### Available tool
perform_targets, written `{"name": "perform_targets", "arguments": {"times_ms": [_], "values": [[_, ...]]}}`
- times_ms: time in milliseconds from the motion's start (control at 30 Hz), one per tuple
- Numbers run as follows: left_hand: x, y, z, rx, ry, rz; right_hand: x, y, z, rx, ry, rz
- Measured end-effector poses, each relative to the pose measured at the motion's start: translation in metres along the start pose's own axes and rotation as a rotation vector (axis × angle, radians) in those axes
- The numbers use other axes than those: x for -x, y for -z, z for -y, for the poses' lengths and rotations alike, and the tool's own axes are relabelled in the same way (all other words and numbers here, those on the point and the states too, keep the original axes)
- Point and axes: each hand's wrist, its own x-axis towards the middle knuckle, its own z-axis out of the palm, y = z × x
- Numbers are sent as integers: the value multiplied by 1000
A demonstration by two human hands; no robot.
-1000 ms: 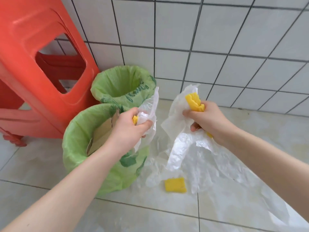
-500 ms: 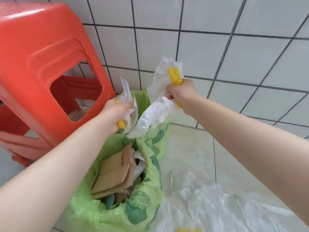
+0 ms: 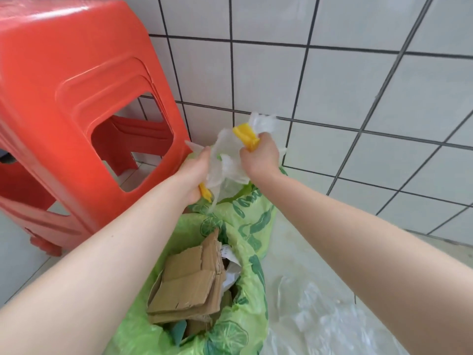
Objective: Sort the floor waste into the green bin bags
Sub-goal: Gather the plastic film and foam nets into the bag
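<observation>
Plastic film [image 3: 225, 162] with yellow scraps is bunched between both hands, above the far green bag [image 3: 256, 213]. From nine o'clock: red stool [image 3: 76, 111], left hand [image 3: 195, 172] gripping film and a scrap [image 3: 205, 193], right hand [image 3: 259, 156] gripping film and another scrap [image 3: 245, 135]. The near bag [image 3: 245, 329], at six o'clock, holds cardboard [image 3: 189, 280].

Near bag [image 3: 245, 326]: centre-bottom of view; cardboard [image 3: 186, 283] lies in its mouth.
Far bag [image 3: 256, 213]: at 12 o'clock from near bag, touching it, against wall [image 3: 332, 85].
Stool [image 3: 76, 111]: at 10 o'clock from near bag, just beside both bags, back to wall.
L hand [image 3: 193, 172]: above far bag, at 9 o'clock of R hand [image 3: 259, 157], w/ film [image 3: 225, 162] between the two.
Floor film [image 3: 320, 316]: on floor [image 3: 20, 265] at 3 o'clock from near bag, touching it.
Arms: L passes over near bag's 9 o'clock rim; R passes over floor film.
</observation>
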Motion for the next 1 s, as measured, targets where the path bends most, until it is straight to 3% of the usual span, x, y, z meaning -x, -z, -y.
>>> {"name": "perform_targets", "arguments": {"times_ms": [133,267,433,500,567,700,800,933,1000], "values": [[-8,6,3,-93,12,36,9,-13,-20,240,8,315],[-4,15,5,-218,-108,210,5,-8,-22,298,-140,461],[-7,23,13,-877,-421,219,-5,6,-12,83,-285,591],[-14,20,19,-1051,-491,194,-6,16,-2,261,-195,608],[-20,16,25,-1136,-544,136,-5,23,4,530,-5,518],[-26,9,28,-1182,-619,119,-3,25,-5,686,180,493],[-33,4,29,-1420,-539,137,-3,15,-21,862,319,560],[-37,-5,35,-1672,-207,311,-4,2,-37,919,395,614],[-37,-8,34,-1758,-147,366,-5,1,-37,907,421,613]]}}
